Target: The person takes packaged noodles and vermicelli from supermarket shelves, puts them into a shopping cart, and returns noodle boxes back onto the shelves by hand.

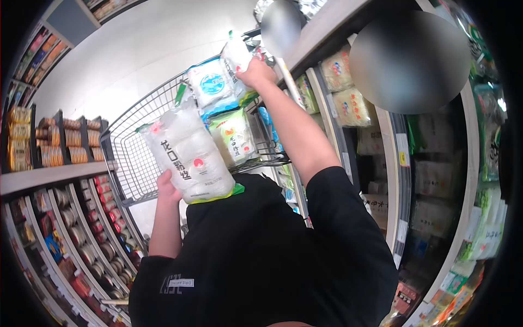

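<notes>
My left hand (169, 188) is closed on the lower left edge of a large clear bag of glass noodles (188, 155), which has dark lettering, a red mark and a green bottom corner. Higher up, my right hand (258, 74) grips a second, smaller-looking bag of white noodles (235, 56) near the far end of the shopping cart (131, 122). Between the two hands, a white and blue bag (211, 84) and a green-trimmed noodle bag (231, 136) lie in the cart. The large bag covers part of the cart basket.
Shelves with packaged noodles (348, 106) run close along the right, their edge beside my right arm. On the left stands a shelf unit of cans and packets (90, 229). Pale floor (136, 43) lies beyond the cart. Two blurred patches hide parts at upper right.
</notes>
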